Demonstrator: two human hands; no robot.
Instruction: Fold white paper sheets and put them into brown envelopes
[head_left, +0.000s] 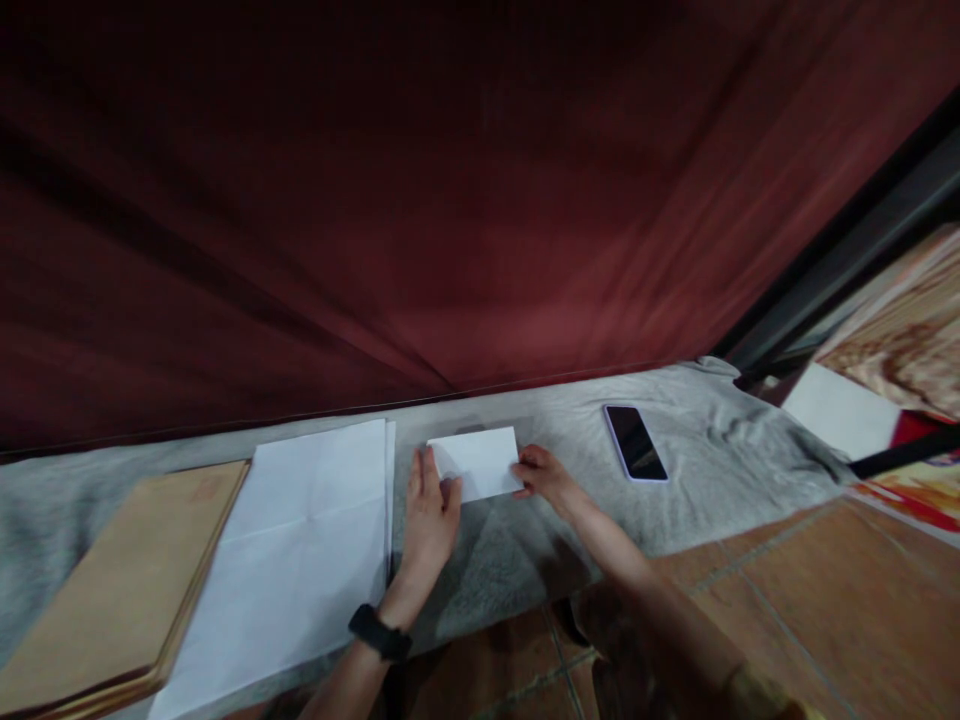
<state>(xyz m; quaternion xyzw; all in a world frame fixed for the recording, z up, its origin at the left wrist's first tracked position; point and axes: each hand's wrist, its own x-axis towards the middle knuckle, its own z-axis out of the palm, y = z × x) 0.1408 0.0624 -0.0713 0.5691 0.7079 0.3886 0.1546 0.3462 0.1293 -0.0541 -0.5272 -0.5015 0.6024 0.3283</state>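
The left forearm (349, 680) and the right forearm (637, 570) are occupying the near edge of the head view and slanting inward from opposite sides over a grey, cloth-covered worktop (712, 490). A black wristband (380, 633) is encircling the left wrist. The left hand (431, 515) is lying back upward along the left edge of a small white paper (478, 462); its fingers are pointing away from the body, while the thumb is standing apart from them and resting at the paper's near left corner. Whether these fingers are gripping or merely pressing, one cannot tell. The right hand (541, 473) is approaching the paper from the side, wrist low and fingers curling, with thumb and fingertips pinching the right edge. The paper is thus lying between the two hands, its long side running across the view. To the left, large white sheets (300, 560) are lying stacked, with brown envelopes (127, 590) adjoining them farther left. To the right, a phone (635, 443) is lying well apart from the right hand. A dark red curtain (480, 250) is hanging behind.
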